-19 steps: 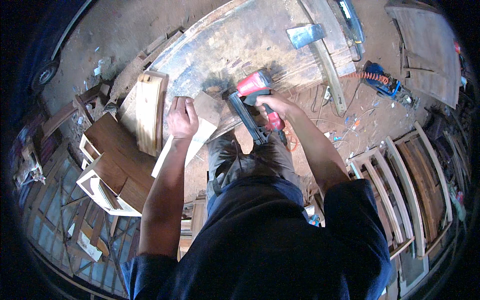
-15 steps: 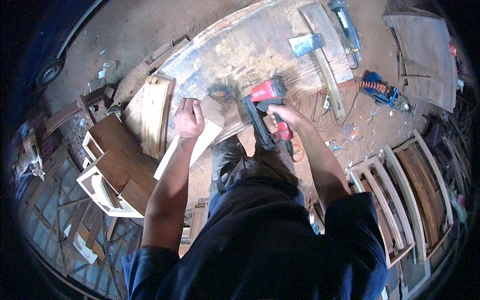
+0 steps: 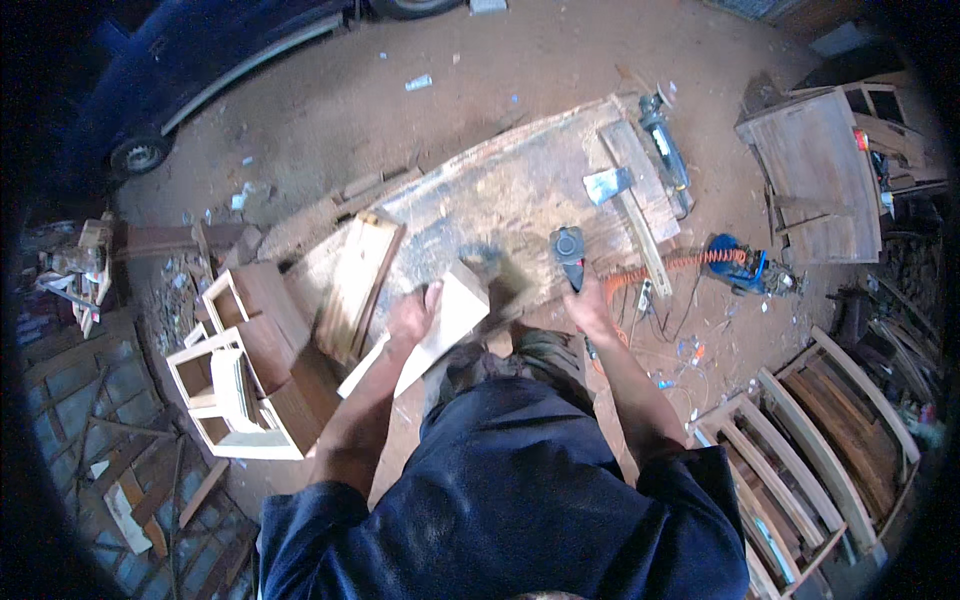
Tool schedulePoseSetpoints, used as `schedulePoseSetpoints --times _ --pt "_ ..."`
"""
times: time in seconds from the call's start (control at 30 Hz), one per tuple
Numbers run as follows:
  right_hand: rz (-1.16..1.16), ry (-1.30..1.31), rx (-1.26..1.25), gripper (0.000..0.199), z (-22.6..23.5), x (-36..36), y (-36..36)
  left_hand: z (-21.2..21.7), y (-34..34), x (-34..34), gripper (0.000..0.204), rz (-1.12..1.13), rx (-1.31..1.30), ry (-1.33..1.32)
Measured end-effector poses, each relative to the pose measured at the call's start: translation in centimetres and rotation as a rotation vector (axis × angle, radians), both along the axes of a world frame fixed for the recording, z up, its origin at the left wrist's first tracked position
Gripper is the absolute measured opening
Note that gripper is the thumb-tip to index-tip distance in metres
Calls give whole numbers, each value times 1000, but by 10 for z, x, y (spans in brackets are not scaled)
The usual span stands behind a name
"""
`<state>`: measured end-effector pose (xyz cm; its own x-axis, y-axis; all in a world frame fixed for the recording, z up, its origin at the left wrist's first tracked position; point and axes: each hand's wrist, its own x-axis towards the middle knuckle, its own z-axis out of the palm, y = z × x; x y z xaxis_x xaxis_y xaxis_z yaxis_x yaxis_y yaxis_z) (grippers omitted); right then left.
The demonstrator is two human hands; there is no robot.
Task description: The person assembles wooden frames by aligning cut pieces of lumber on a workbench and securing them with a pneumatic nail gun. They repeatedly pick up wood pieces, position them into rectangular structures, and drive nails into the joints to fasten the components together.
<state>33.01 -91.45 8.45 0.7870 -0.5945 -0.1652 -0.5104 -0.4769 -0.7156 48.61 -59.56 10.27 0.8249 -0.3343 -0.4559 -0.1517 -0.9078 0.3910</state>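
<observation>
My left hand (image 3: 410, 314) grips a pale wooden board (image 3: 456, 316) by its side, thumb up along the edge. One end of the board rests near the bench's front edge, and the other slants back under my forearm. My right hand (image 3: 590, 303) is closed round the handle of a nail gun (image 3: 568, 246), red and black, its rounded end facing up. Its nose is hidden beneath. Left of the board, a stack of planed planks (image 3: 360, 283) lies on the worn wooden workbench (image 3: 450, 215). At the bench's right stands a hatchet (image 3: 608, 186) with a long wooden handle.
A wooden box frame with compartments (image 3: 262, 362) stands at my left. An angle grinder (image 3: 664, 150) lies at the bench's far right end. An orange coiled air hose (image 3: 690, 256) runs to a blue tool (image 3: 740, 266) on the floor. Slatted wooden frames (image 3: 800, 450) lean at lower right.
The nail gun has turned from lying sideways to end-up in my right hand. My left hand has shifted its hold on the board, thumb now raised. The view has tilted farther out.
</observation>
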Motion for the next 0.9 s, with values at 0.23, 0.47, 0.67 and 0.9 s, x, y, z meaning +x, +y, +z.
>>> schedulePoseSetpoints --times 0.23,0.47,0.67,0.9 --pt "80 274 -249 67 -17 74 -13 97 6 73 87 407 -833 278" --pt "-30 490 -738 71 -49 48 -139 144 -1 92 73 616 -1466 861" --pt "-25 705 -636 76 -87 -3 -181 116 11 90 66 969 -1419 915" --pt "-188 559 -292 91 -118 0 -184 195 38 96 63 172 -879 178"
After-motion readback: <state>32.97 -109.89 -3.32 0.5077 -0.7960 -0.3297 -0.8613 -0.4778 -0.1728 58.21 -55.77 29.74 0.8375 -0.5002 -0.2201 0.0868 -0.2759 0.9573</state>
